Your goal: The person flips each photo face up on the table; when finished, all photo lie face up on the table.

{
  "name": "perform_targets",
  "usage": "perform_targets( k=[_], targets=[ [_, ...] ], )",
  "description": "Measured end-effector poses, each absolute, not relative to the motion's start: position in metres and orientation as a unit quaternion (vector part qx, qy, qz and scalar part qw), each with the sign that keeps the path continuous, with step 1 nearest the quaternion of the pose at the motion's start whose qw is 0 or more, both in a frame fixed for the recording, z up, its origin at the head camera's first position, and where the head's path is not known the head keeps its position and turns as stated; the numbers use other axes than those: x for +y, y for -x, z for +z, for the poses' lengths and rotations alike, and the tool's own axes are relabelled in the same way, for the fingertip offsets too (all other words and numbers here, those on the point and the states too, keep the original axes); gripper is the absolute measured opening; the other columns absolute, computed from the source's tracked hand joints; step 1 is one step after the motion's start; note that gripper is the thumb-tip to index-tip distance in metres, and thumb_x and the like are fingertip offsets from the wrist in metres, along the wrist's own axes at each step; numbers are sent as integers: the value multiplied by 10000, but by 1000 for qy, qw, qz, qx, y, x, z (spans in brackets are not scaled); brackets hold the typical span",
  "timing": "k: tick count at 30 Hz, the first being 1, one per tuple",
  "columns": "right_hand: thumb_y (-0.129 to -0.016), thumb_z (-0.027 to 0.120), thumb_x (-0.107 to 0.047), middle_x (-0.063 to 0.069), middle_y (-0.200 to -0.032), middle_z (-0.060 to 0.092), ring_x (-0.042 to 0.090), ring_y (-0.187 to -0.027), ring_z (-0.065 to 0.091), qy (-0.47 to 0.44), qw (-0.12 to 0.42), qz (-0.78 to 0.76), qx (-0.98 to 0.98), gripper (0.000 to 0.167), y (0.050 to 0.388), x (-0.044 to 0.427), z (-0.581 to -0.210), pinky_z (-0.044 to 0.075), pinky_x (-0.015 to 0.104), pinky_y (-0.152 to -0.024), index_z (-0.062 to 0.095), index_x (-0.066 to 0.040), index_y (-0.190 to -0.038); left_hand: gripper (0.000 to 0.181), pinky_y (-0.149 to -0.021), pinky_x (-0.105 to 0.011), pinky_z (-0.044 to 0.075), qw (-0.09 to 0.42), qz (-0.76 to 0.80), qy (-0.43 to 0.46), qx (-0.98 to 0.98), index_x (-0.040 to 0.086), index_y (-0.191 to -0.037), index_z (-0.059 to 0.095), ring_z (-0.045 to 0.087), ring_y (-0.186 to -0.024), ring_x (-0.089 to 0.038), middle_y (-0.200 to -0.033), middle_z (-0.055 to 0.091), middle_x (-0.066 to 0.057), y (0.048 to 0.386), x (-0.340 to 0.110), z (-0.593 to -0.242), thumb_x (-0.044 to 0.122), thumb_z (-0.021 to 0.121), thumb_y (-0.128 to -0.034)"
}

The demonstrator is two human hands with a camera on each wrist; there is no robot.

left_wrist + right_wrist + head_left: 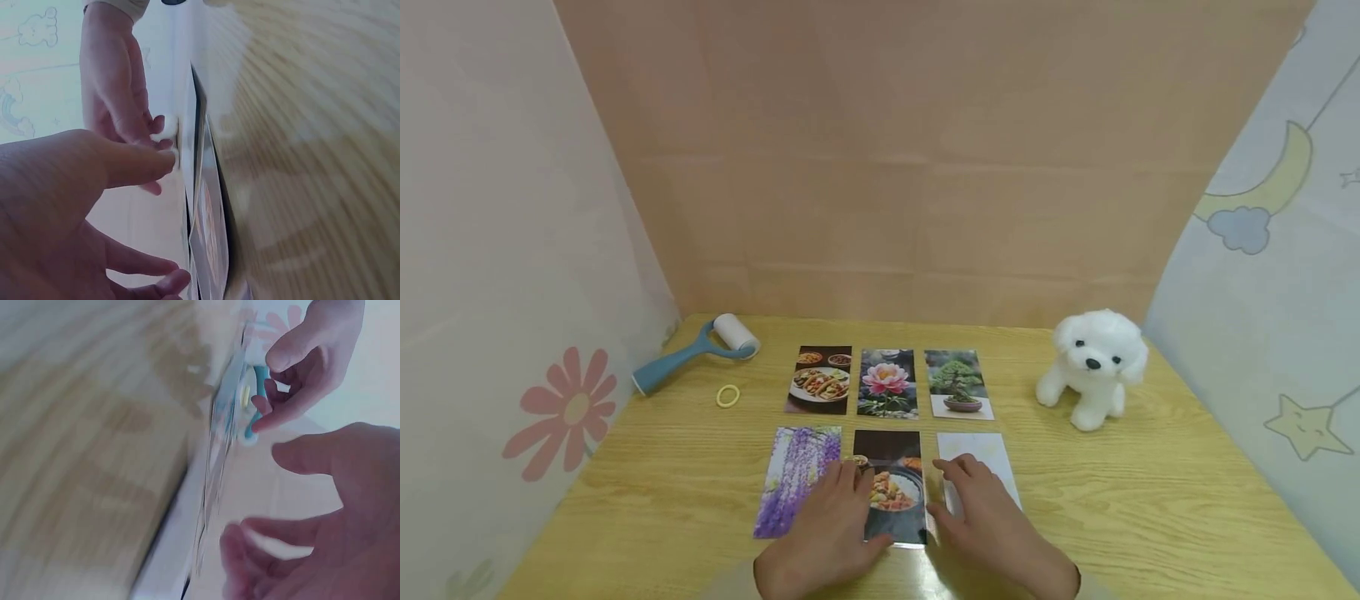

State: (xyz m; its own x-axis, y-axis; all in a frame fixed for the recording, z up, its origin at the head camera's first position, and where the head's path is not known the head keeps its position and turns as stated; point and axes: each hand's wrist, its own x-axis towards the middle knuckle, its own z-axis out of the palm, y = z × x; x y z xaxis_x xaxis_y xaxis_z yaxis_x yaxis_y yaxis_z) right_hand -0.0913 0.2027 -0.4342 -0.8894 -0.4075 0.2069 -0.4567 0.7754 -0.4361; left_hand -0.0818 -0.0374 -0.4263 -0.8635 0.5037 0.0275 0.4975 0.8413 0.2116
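Observation:
Six picture cards lie in two rows on the wooden table. My left hand [831, 529] is over the front row, between the purple flower card [788, 475] and the rice dish card [898, 523], partly covering both. Its fingers are loosely bent and grip nothing. The right hand [988, 521] is over the pale front-right card [973, 447], hiding much of it, with its fingertips near the rice dish card. In the right wrist view, that hand's relaxed fingers [234, 556] hold nothing. Whether any fingertip touches a card is hard to tell.
Behind lie the taco card [820, 383], the pink flower card [886, 379] and the bonsai card [958, 379]. A blue lint roller [673, 362] and a yellow ring [727, 406] are at left. A white plush dog [1093, 375] sits at right. Walls [887, 208] enclose the table.

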Motion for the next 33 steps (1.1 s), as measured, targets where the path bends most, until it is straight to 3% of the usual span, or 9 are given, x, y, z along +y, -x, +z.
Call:
perform_targets(
  k=[4, 9, 15, 24, 33],
  targets=[
    [-935, 722, -132, -4, -1036, 577, 132, -834, 586, -247, 56, 284, -925, 319, 91, 220, -430, 521, 310, -707, 647, -25, -1226, 707, -987, -441, 447, 18, 129, -290, 948, -2, -1281, 625, 489, -1147, -308, -1198, 540, -138, 84, -26, -426, 575, 702, -879],
    [-944, 712, -131, -11, -1080, 620, 142, -914, 627, -254, 73, 248, -932, 273, 90, 241, -426, 541, 333, -755, 665, -53, -1202, 579, -961, -392, 434, 8, 128, -329, 935, 53, -1172, 677, 472, -1066, -238, -1124, 536, -69, 87, -11, -426, 568, 674, -907],
    [-920, 754, -204, -43, -1136, 619, 141, -995, 607, -259, 68, 177, -947, 316, 86, 271, -424, 541, 369, -812, 679, -91, -1205, 602, -966, -423, 444, 35, 135, -331, 934, 44, -1194, 680, 443, -1122, -260, -1281, 491, -116, 91, 8, -429, 573, 671, -907],
    [-838, 831, -332, -26, -1160, 573, 140, -988, 578, -271, 72, 142, -949, 502, 80, 308, -432, 538, 387, -819, 664, -71, -1234, 521, -982, -412, 396, 50, 144, -320, 935, 43, -1108, 675, 396, -1094, -239, -1205, 478, -92, 96, 26, -433, 535, 628, -947],
    [-791, 807, -562, -4, -1143, 501, 111, -939, 499, -251, -2, 161, -955, 846, 84, 322, -438, 509, 346, -762, 568, -17, -1392, 460, -850, -351, 376, 40, 150, -319, 935, 98, -885, 634, 337, -927, -206, -1014, 432, -56, 100, 33, -437, 552, 605, -955]
  ],
)
